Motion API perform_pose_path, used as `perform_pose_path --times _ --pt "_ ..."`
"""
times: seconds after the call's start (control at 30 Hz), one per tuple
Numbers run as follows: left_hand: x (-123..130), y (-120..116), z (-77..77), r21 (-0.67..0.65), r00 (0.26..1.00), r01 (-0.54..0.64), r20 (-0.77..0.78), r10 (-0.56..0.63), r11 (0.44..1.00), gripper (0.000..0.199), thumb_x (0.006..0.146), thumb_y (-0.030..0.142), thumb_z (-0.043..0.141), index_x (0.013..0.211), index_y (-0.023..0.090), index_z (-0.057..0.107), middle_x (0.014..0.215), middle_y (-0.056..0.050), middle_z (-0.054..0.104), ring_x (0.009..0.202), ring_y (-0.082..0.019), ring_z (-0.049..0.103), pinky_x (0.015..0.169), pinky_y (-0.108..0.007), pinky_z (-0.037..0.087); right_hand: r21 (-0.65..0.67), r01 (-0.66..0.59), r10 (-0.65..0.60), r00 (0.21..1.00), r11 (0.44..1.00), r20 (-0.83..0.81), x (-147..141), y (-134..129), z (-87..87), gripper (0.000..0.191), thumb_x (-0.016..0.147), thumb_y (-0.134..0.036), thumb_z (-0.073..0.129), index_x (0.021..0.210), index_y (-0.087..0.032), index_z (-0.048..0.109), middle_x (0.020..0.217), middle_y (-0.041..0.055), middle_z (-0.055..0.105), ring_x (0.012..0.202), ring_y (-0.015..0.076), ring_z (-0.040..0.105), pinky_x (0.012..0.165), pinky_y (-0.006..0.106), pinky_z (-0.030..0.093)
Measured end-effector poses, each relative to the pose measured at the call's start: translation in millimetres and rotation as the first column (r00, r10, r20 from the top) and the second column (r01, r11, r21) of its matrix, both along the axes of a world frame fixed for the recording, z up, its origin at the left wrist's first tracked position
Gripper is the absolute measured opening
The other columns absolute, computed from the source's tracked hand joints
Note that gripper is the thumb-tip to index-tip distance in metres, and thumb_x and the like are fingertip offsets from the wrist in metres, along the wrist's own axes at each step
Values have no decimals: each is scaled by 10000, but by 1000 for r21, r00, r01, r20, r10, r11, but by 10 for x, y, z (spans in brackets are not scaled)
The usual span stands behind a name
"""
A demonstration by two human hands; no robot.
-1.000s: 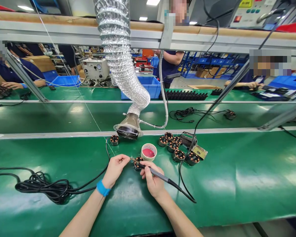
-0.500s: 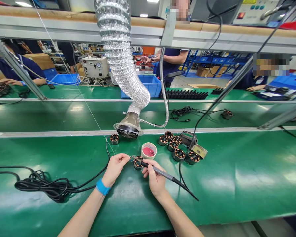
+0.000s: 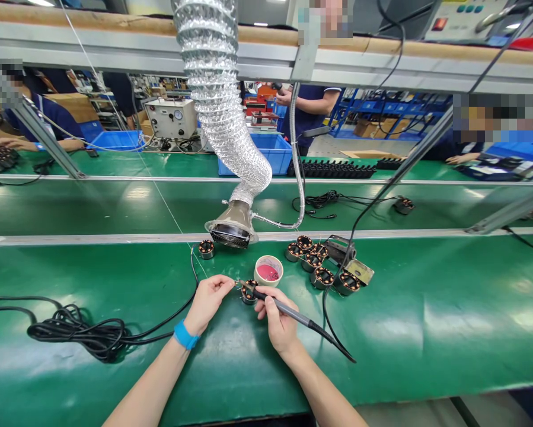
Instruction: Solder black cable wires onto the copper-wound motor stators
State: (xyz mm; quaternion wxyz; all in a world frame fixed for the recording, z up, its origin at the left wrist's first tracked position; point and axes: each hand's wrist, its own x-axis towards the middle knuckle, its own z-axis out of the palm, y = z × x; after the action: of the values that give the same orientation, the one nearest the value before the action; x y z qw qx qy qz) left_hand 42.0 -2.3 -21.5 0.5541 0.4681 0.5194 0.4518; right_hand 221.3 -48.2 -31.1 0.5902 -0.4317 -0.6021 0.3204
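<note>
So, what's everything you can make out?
Wound rings: at least nine, dark, mostly near bench
Soldering iron: one, grey and black, right hand
Tape roll: one, cream, near centre
Metal bracket: one, grey, near right
Cable bundles: at least two, black, left and middle
Foil duct: one, silver, hanging centre
Tubs: several, blue, far bench
Gauge box: one, pale, far bench
Co-workers: at least three, navy, background
Wristband: one, blue, left wrist
Left hand: one, bare, centre
Right hand: one, bare, centre

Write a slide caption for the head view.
Right hand holds a soldering iron over a wound ring, left hand pinched beside it.
</note>
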Motion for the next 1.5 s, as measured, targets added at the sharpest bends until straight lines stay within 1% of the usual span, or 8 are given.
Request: perform_pose_path --times 0.27,0.43,0.63,0.9,1.37,1.5 --pt "-6 -5 -2 4 1000 13 -4 -13 1000 380 728 493 749 802 122 716 599 3 580 488 -80 372 489 -223 271 43 10 -13 998 999 54 14 -4 8 283 1004 -338 443 1045 -179 673 632 -7 642 462 127 589 497 243 507" --pt "1 -4 16 -6 1000 7 -6 -7 1000 385 718 504 753 790 127 715 584 12 568 488 -81 369 493 -225 273 85 2 -14 989 996 145 10 -5 16 267 990 -316 449 1048 -192 679 641 -2 661 535 156 645 572 280 543" --pt "5 -11 28 -9 1000 0 -12 0 1000 388 706 508 757 782 131 712 576 13 559 492 -87 371 495 -230 270 110 8 -28 982 994 185 3 -11 18 260 990 -296 444 1058 -199 676 658 -1 670 568 165 665 622 304 556" --pt "-7 -10 11 -8 1000 7 -9 -7 1000 379 719 490 754 802 122 717 596 6 576 485 -77 364 483 -223 266 148 46 -69 986 988 150 0 -36 40 236 983 -264 453 1069 -213 668 667 -12 672 538 154 650 610 296 542" --pt "-4 -4 0 -8 1000 -8 -12 8 1000 385 696 503 762 790 132 729 569 4 582 500 -100 427 504 -232 309 148 38 -59 988 988 141 4 -34 46 242 974 -253 451 1061 -205 672 659 -7 665 547 154 648 598 289 540" --pt "-5 -6 6 -9 1000 1 -10 -1 1000 381 708 498 756 798 129 722 579 3 584 495 -95 413 495 -229 293 143 35 -55 989 989 138 -1 -31 22 242 975 -250 454 1073 -210 672 667 -8 666 554 154 650 601 286 539"
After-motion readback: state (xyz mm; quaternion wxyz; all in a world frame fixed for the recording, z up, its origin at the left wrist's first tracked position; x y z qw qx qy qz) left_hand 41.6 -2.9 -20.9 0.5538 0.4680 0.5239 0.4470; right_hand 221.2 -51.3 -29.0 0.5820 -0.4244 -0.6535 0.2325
